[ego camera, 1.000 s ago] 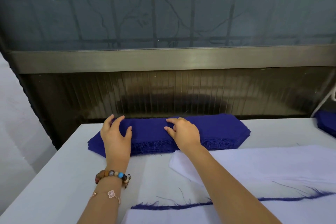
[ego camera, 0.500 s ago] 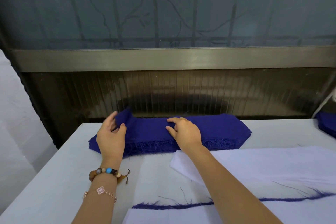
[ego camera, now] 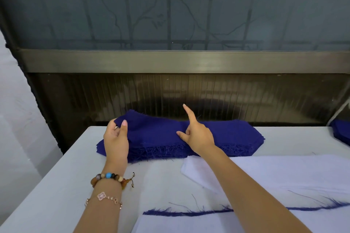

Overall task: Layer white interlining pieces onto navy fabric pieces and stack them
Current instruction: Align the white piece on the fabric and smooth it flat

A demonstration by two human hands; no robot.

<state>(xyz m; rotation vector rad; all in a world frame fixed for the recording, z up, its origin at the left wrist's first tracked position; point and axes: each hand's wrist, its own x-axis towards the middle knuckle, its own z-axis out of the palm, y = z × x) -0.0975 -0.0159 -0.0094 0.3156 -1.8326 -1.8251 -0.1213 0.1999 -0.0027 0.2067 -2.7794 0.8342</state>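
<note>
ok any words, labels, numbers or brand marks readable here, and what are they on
None: no readable text in view.
The navy fabric stack, the top navy piece held by the left hand, the white interlining pieces, the table, the bracelets and the frosted window bear no writing.

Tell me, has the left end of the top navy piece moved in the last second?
Yes. The left hand pinches the top navy piece and has raised its left end off the navy stack, up in front of the dark ribbed panel.
</note>
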